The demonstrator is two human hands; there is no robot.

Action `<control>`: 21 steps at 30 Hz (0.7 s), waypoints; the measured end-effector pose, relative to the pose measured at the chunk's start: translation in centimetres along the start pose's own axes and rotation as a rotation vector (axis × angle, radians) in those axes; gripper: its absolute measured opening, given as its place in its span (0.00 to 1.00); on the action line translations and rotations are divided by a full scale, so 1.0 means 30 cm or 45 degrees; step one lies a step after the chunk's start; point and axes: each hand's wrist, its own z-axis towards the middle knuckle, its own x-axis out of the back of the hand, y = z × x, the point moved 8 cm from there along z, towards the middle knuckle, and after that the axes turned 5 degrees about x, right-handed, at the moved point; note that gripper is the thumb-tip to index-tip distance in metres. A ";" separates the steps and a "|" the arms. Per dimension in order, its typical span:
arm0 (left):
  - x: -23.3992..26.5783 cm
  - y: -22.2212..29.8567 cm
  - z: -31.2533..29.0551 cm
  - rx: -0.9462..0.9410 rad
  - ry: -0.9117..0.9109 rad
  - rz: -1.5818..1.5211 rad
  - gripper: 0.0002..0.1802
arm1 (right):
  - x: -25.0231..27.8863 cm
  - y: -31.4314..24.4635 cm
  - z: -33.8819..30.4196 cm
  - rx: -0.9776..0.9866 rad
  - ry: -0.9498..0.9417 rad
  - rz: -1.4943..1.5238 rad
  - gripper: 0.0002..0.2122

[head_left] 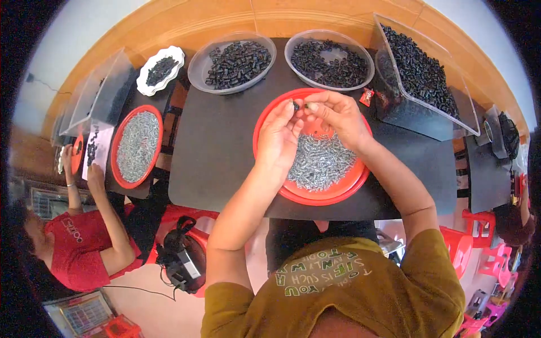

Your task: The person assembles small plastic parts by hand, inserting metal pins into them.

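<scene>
Both of my hands are raised over the far side of a red round tray point(360, 183), their fingertips nearly meeting. My left hand point(279, 138) pinches a small black part point(296, 106) between thumb and forefinger. My right hand point(341, 119) is closed in a pinch too; a dark speck shows at its fingertips, too small to name. Under the hands, the tray holds a heap of small silver metal pieces point(321, 163) that look like springs or screws. Its far side shows bare red with a few dark bits.
Beyond the tray stand two clear round bowls point(194, 73) point(369, 76) of black parts. A clear plastic bin point(439, 129) of black parts is at the right, beside a small red packet point(367, 97). On the left, another person point(84, 242) works near a red tray of silver pieces point(135, 146).
</scene>
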 end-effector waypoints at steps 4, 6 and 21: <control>-0.028 0.012 -0.011 -0.042 -0.093 0.015 0.07 | -0.028 -0.001 -0.006 0.037 0.003 0.064 0.09; -0.022 0.012 -0.016 -0.049 -0.071 0.034 0.09 | -0.033 0.018 -0.007 0.028 -0.006 0.085 0.08; -0.051 0.035 -0.038 -0.138 -0.018 0.047 0.07 | -0.026 0.012 -0.017 0.145 0.026 -0.003 0.06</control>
